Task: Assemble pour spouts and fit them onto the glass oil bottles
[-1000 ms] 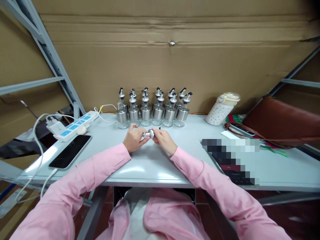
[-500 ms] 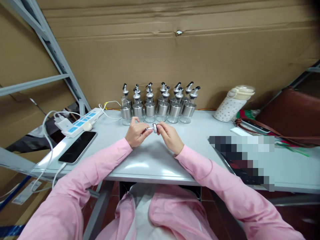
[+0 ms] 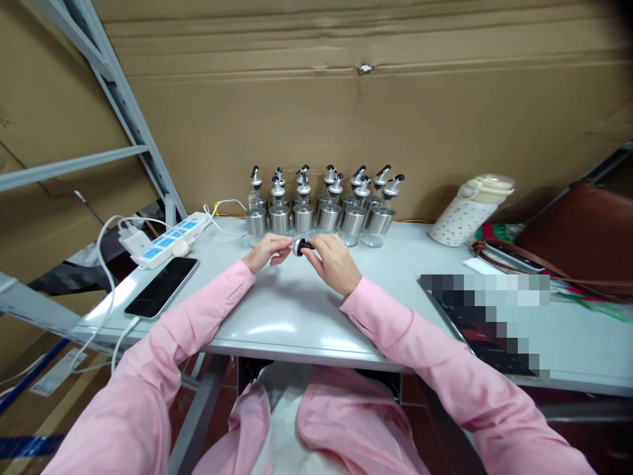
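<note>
1. Two pink sleeves reach out over the grey surface, one from each side.
2. The left hand and the right hand meet just above the surface, in front of the bottles. Between them is one small pourer cap, lying sideways and clear of the tabletop.
3. The left grip is pinched nearly closed on the cap's silver end. The right grip is closed round its dark end, thumb on top.
4. I would say the step in hand is working the cap's two parts against each other. Any next move calls for a steady pinch on so small and smooth a piece, with little room before the bottles behind.
5. Further left lie one dark phone and one white power strip.
6. Beyond the hands stand the bottles in two crowded rows. I count eleven spouted tops, though one may be hidden.
7. Far right are one spotted flask and one brown bag, with cardboard behind everything.
</note>
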`<state>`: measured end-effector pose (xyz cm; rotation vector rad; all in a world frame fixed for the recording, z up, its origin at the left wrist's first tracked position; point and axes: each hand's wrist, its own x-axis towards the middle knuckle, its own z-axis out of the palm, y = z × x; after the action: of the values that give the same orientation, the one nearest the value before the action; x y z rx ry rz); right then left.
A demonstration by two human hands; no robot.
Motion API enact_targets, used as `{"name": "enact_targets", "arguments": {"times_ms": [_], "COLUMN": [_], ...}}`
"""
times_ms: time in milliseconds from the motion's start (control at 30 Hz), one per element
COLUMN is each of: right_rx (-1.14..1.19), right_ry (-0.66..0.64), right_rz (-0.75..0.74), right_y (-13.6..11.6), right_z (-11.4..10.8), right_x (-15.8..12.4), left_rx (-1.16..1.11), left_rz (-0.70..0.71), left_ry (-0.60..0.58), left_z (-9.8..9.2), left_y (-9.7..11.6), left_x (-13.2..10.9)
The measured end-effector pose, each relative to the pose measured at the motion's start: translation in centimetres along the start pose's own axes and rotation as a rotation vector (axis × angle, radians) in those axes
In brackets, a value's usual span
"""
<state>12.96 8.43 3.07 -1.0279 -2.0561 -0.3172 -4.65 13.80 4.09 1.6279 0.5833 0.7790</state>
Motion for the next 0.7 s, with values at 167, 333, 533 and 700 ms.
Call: {"name": "enact_targets", "arguments": {"times_ms": [167,333,533,700], "right_rx": [-0.131,-0.115,-0.138,-0.115], "right_ry": [0.030,0.011,0.023,0.027], "right_rz": [-0.207,-0.258,-0.296,-0.287], "right_y": [0.9,1.4,1.5,1.6], "right_z": [-0.3,-0.6,-0.9,-0.8], "right_x": [0.7,0.6,0.5,0.3], "left_rx": [-0.179,-0.283,-0.338,-0.401], "left_rz": [-0.076,-0.186,-0.235,-0.296], "left_ry": [-0.049,-0.098,-0.110,-0.138], "left_z": [0.1,0.2,0.1,0.3], "left_y": [-0.6,-0.7,-1.0,-1.0], "left_x": [0.2,0.1,0.2,0.2]}}
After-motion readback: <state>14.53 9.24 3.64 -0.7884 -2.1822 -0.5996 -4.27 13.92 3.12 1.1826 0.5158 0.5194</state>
